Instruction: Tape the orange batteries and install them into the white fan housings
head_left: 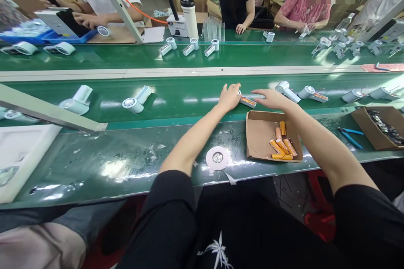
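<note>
Two bare hands are reaching over the bench onto the green belt. The left hand (229, 97) is lying flat, fingers together, on one end of a white fan (248, 101) showing an orange battery. The right hand (270, 98) is hovering at its other end, fingers loosely spread, holding nothing visible. Near the bench's front edge, a box (259, 134) is holding several batteries (282, 145), suggesting more fans are waiting.

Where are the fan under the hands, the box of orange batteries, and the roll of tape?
fan (249, 101), head view, on its handle with the orange strip
box (259, 134), head view, on its bare cardboard floor
roll of tape (211, 160), head view, on its white ring
</note>
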`<state>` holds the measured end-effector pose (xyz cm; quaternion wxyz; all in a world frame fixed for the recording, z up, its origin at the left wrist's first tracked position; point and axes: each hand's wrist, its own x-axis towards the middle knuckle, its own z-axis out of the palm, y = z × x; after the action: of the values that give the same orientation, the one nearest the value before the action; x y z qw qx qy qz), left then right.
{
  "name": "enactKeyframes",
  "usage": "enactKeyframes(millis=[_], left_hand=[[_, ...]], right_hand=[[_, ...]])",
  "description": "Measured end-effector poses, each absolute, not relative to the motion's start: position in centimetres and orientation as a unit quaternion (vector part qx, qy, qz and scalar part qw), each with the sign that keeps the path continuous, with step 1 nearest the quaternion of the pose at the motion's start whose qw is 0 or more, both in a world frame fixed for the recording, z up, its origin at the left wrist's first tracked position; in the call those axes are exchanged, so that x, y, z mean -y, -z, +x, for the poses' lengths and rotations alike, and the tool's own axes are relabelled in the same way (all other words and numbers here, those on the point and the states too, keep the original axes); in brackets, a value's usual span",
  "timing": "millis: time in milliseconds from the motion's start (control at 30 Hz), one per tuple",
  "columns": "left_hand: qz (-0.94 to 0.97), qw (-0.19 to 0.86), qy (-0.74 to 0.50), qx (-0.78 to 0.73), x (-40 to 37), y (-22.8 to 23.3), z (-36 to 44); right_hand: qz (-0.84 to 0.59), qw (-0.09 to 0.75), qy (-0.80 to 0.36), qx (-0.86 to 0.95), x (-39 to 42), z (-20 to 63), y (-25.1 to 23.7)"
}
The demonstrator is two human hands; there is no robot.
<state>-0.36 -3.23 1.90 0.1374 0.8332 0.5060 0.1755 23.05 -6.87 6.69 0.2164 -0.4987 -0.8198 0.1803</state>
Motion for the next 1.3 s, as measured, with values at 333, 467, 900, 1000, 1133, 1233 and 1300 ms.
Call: enactKeyframes(millis=[333,467,900,1000,1133,1233,1300], left_hand=[[0.915,0.066,-0.202,-0.343,29.4,3.7,-16.9],[0.881,0.007,-0.274,-0.385,31.1,2.3,-13.4],[0.841,-0.014,-0.383,-0.382,31.8,2.7,-10.4],[0.825,-0.025,-0.412,-0.386,32.2,3.1,-10.3],[0.836,-0.012,-0.411,-0.364,31.9,2.9,-8.7],[0.849,-0.008,-0.391,-0.357,31.6,2.7,-7.5],[0.854,-0.008,-0.385,-0.350,31.7,2.5,-7.0]], right_hand=[[-0.621,0.314,-0.315,0.646,32.1,34.8,-4.0],[-0.584,0.286,-0.291,0.702,33.0,26.7,-4.8],[-0.279,-0.017,-0.519,0.808,32.3,21.7,-6.6],[-0.464,0.034,-0.349,0.814,29.9,24.6,-6.5],[-0.598,0.039,-0.059,0.798,25.4,26.4,-4.4],[-0.583,-0.010,-0.027,0.812,23.1,26.3,-2.8],[-0.558,0.026,-0.089,0.825,22.7,26.1,-2.6]])
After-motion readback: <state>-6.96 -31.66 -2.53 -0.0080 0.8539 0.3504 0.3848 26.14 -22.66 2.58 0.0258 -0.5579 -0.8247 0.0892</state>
